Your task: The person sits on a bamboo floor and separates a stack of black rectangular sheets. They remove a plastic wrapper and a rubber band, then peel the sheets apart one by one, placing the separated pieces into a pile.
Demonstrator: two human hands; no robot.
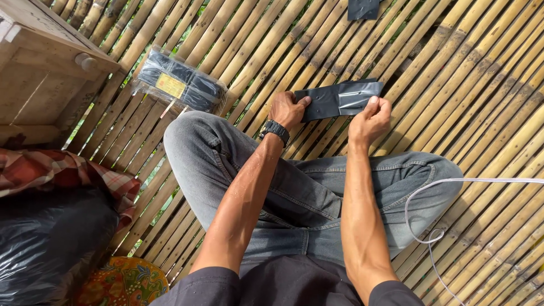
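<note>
I sit cross-legged in grey jeans on a bamboo slat floor [464, 85]. Both hands hold a flat black plastic bag [339, 97] with small punched holes, stretched out above the floor in front of my knees. My left hand [288, 109], with a black watch on its wrist, pinches the bag's left end. My right hand [369, 120] grips the bag's lower right edge with thumb and fingers.
A clear packet of black plastic bags [180, 85] with a yellow label lies by my left knee. A wooden box [39, 73] stands at the upper left. A large black plastic sack [51, 243] and checked cloth [62, 173] lie left. A white cord [430, 226] loops at right. Another black bag [362, 8] lies far ahead.
</note>
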